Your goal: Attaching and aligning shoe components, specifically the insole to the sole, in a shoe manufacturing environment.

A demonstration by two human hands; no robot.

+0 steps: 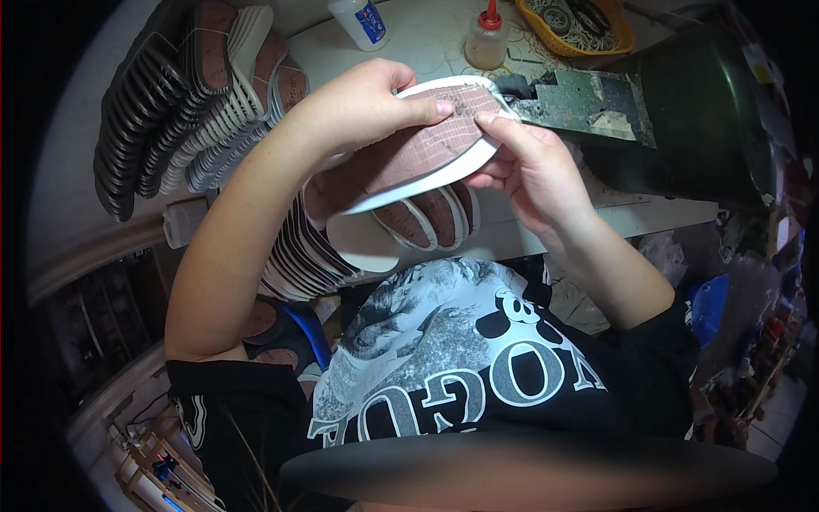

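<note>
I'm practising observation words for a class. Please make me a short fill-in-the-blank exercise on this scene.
1. The left hand and right hand hold a sole with a ____ rim.
2. The bottle beside the yellow basket has a ____ tip.
3. The row of dark soles is on the picture's ____ side.
Missing words: white; red; left.

a white table [422,34] — white bottle [358,21], red-tipped bottle [487,44], yellow basket [589,51] on it; stacked soles [141,119] too, it seems

desk [422,49]: pale | floor [762,445]: light, lower right | wooden frame [147,468]: lower left | light: bright mid-desk, dim toward edges
</note>
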